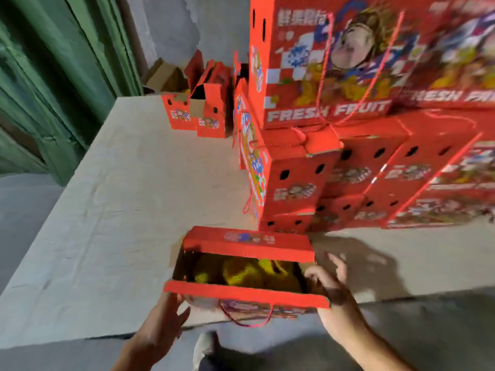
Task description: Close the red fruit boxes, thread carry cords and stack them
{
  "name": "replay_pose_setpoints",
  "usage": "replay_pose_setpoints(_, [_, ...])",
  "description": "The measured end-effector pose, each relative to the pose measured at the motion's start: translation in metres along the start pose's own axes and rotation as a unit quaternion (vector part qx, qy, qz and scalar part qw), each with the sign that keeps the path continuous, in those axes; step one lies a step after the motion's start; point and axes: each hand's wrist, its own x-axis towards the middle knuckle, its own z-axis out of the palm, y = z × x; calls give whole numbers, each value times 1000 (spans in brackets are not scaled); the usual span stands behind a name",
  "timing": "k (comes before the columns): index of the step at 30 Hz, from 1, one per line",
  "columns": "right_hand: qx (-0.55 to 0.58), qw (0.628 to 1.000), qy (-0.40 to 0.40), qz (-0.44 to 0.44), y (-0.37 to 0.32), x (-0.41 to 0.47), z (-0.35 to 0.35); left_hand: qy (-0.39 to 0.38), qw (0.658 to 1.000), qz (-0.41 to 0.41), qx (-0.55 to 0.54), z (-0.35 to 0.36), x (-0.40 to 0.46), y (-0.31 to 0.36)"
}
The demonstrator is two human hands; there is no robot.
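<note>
An open red fruit box stands at the near edge of the pale board surface, its two long top flaps apart. Yellow fruit in foam netting shows inside. A red carry cord hangs in a loop from its near side. My left hand touches the box's near left corner under the near flap, fingers fairly straight. My right hand is at the box's right end, fingers spread and reaching into the opening by the end flap.
A tall stack of closed red fruit boxes with cords fills the right and back. Two open red boxes stand at the far middle, with a brown carton behind. Green sheeting hangs at left. A shoe shows below.
</note>
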Motion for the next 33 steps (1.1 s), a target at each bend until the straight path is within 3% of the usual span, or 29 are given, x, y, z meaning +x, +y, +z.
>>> replay_pose_setpoints(3, [109,994,2,5,5,-8,-47,-92,993,67,31,60,-20,-10])
replay_pose_setpoints(6, [137,990,-29,34,26,-13,-103,-155,976,146,56,120,-10,-12])
replay_pose_setpoints(13, [204,974,-5,94,78,5,-199,-196,975,93,39,212,43,-47])
replay_pose_setpoints(17, [198,970,70,121,122,30,-243,-259,961,97,26,269,86,-54])
replay_pose_setpoints(21, [140,949,146,241,172,60,-281,-284,954,87,46,325,105,-50])
replay_pose_setpoints(23, [184,923,164,297,190,68,-296,-274,958,70,45,352,106,-34])
replay_pose_setpoints(25, [202,928,134,282,190,74,-310,-240,965,77,66,369,107,-18])
replay_pose_setpoints(28, [215,959,-7,185,165,86,-335,-166,979,110,47,378,104,-4])
replay_pose_setpoints(30, [175,967,-91,160,150,102,-348,-146,983,111,4,387,101,5])
replay_pose_setpoints(33, [108,977,-144,118,144,117,-358,-116,987,109,-12,402,90,18])
